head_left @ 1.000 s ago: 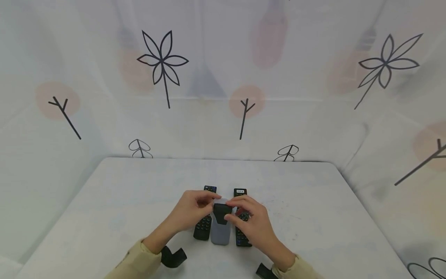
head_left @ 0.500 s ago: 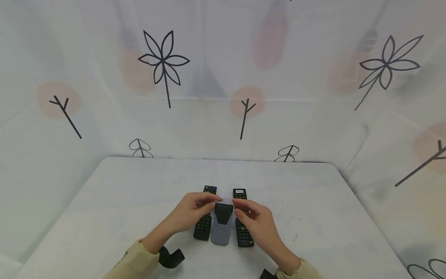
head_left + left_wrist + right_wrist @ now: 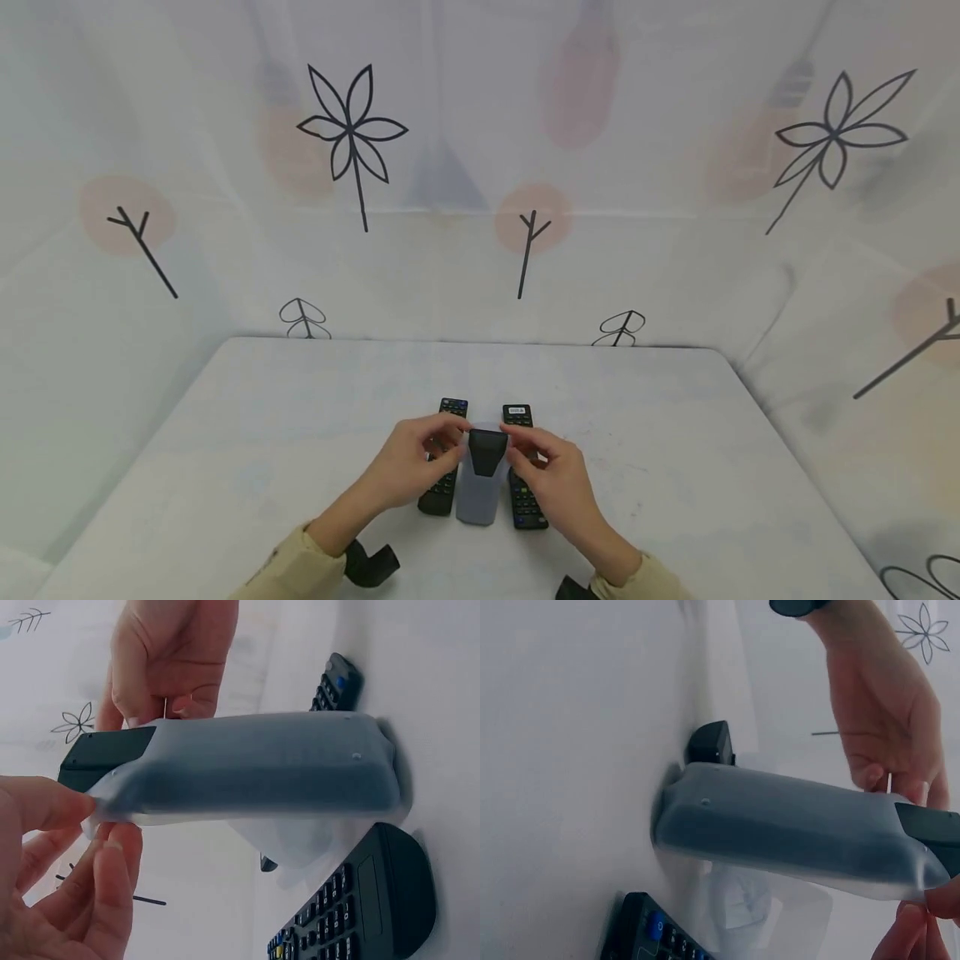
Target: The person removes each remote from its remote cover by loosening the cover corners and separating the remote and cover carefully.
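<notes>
A dark remote control (image 3: 487, 451) stands on end, tilted, in a translucent bluish-grey sleeve (image 3: 262, 761). Its black upper part sticks out of the sleeve's mouth, while the rest shows dimly through the material. My left hand (image 3: 415, 463) pinches the sleeve's edge between thumb and fingers on the left, plainest in the left wrist view. Across from it, my right hand (image 3: 561, 477) pinches the opposite edge; in the right wrist view its fingers (image 3: 907, 934) meet the rim at lower right. The sleeve's lower end touches the table.
One black remote (image 3: 437, 497) lies left of the sleeve, partly behind my left hand. Another remote (image 3: 528, 504) lies to the right, partly under my right hand. Beyond the sleeve, a clear, crumpled plastic-like piece (image 3: 739, 900) shows. The white table (image 3: 300, 392) meets a patterned cloth (image 3: 435, 275).
A second ago my right fingers lay over the black part's right side; now they pinch the sleeve's edge, a little farther right. The sleeved remote's upper end has shifted slightly right and up.
</notes>
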The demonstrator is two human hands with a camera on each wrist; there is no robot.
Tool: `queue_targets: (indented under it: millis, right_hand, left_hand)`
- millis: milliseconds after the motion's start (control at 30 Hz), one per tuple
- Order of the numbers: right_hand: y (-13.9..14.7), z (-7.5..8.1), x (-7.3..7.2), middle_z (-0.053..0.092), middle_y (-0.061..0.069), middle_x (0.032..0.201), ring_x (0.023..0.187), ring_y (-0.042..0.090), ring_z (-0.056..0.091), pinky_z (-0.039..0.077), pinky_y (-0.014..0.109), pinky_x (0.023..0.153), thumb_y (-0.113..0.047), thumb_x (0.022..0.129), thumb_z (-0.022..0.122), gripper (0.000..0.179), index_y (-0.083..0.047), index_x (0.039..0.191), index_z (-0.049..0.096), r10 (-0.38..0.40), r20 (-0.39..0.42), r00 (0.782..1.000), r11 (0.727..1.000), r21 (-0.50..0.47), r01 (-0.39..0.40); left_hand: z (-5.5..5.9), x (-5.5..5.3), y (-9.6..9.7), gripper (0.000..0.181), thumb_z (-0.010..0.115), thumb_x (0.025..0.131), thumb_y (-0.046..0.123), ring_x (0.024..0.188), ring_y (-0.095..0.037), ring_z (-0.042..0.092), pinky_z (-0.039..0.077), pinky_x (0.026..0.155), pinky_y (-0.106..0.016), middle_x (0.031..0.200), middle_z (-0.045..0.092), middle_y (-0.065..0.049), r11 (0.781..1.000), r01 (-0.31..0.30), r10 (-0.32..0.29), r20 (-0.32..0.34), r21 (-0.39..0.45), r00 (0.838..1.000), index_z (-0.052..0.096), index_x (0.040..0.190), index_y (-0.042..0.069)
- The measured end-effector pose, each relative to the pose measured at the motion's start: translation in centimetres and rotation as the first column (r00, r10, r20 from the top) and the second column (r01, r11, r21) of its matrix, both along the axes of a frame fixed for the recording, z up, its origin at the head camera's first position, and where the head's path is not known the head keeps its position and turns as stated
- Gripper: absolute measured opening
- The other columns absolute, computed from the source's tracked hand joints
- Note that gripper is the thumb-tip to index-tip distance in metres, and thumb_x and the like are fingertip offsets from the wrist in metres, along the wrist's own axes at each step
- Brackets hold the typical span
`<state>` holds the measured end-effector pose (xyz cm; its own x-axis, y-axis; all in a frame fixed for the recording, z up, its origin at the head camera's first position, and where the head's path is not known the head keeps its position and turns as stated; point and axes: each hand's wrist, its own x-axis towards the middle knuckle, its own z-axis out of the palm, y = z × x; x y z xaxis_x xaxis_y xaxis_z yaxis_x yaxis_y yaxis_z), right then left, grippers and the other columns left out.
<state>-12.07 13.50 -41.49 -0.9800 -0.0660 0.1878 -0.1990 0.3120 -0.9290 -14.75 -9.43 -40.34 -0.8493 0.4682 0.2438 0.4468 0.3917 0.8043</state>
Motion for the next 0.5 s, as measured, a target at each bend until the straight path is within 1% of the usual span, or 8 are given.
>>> queue_targets:
  millis: [67,167,267,433,500]
  right_hand:
    - [-0.07,-0.15,0.01,0.069,-0.003,0.094,0.081,0.015,0.060,0.051,0.023,0.066,0.005,0.086,0.073,0.036,-0.017,0.114,0.075,-0.009,-0.026,1.000,0.999,0.032,0.010]
    - [-0.16,-0.32,0.08,0.067,-0.005,0.092,0.078,0.014,0.057,0.048,0.022,0.064,0.009,0.085,0.072,0.040,-0.017,0.114,0.075,0.000,-0.051,0.999,0.997,0.075,0.004]
    - [-0.24,-0.55,0.09,0.064,-0.006,0.089,0.077,0.013,0.054,0.046,0.022,0.062,0.012,0.083,0.070,0.042,-0.016,0.115,0.075,0.019,-0.064,0.998,0.993,0.115,-0.011]
    - [-0.13,-0.80,-0.01,0.066,-0.001,0.093,0.075,0.012,0.053,0.046,0.023,0.061,0.014,0.082,0.068,0.039,-0.009,0.113,0.075,0.048,-0.065,0.997,0.988,0.149,-0.037]
    - [0.12,-0.80,-0.03,0.067,0.001,0.095,0.075,0.013,0.054,0.047,0.023,0.062,0.014,0.081,0.067,0.037,-0.007,0.110,0.075,0.048,-0.057,0.997,0.986,0.161,-0.038]
  left_hand:
    - [-0.03,0.08,0.15,0.020,0.066,0.094,0.008,0.082,-0.009,0.062,0.053,0.070,-0.026,0.090,0.066,0.009,1.000,-0.020,0.020,0.009,0.013,1.000,0.069,0.113,0.015]
    - [-0.06,0.15,0.16,0.018,0.066,0.094,0.005,0.080,-0.012,0.062,0.053,0.068,-0.026,0.088,0.066,0.007,0.998,-0.047,0.044,0.065,0.038,0.997,0.070,0.110,0.012]
    - [-0.20,0.15,0.09,0.019,0.064,0.093,0.003,0.079,-0.014,0.060,0.053,0.068,-0.027,0.088,0.065,0.004,0.997,-0.070,0.065,0.111,0.042,0.992,0.071,0.110,0.009]
    - [-0.64,0.11,-0.14,0.024,0.062,0.089,-0.002,0.083,-0.016,0.057,0.053,0.069,-0.026,0.092,0.063,0.002,0.997,-0.073,0.068,0.141,0.025,0.988,0.073,0.108,0.006]
    - [-0.88,0.06,-0.39,0.026,0.061,0.087,-0.003,0.082,-0.016,0.056,0.053,0.068,-0.025,0.093,0.062,0.000,0.996,-0.087,0.084,0.131,0.015,0.988,0.074,0.107,0.005]
